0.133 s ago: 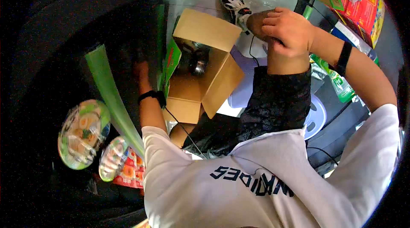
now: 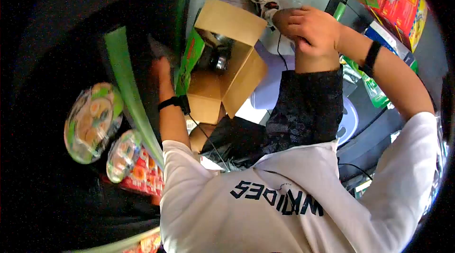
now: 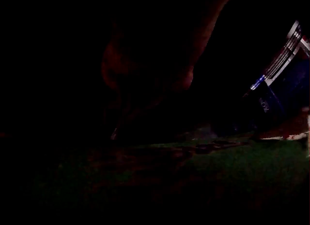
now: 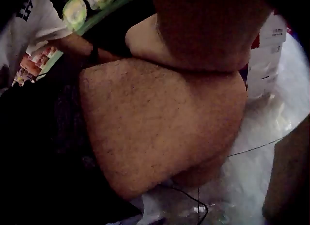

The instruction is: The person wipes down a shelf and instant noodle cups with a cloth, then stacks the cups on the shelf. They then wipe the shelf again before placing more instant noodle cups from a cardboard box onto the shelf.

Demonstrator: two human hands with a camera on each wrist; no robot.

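My left hand (image 2: 161, 67) reaches down into the dark space left of an open cardboard box (image 2: 206, 107). A blurred grey shape (image 2: 159, 47) shows at its fingertips; I cannot tell whether the hand grips it. In the left wrist view the same hand (image 3: 150, 60) is very dark, its fingers pointing down toward a dim green surface (image 3: 242, 162). My right hand (image 2: 313, 30) rests on the raised bare knee (image 2: 318, 63), fingers draped over it. Inside the box lies a shiny dark rounded object (image 2: 220, 59). The right wrist view shows the right hand (image 4: 198, 31) lying across the leg.
Two round lidded food packs (image 2: 94, 122) and a red printed package (image 2: 149, 177) lie at the left, beside a long green edge strip (image 2: 124, 68). A red and yellow box (image 2: 403, 16) and green packets (image 2: 374, 89) stand at the right. A cable (image 2: 211, 144) runs from the left wrist.
My left hand has risen slightly in the head view, and the grey shape now shows at its fingertips. The food packs sit higher in view; the right hand stays on the knee.
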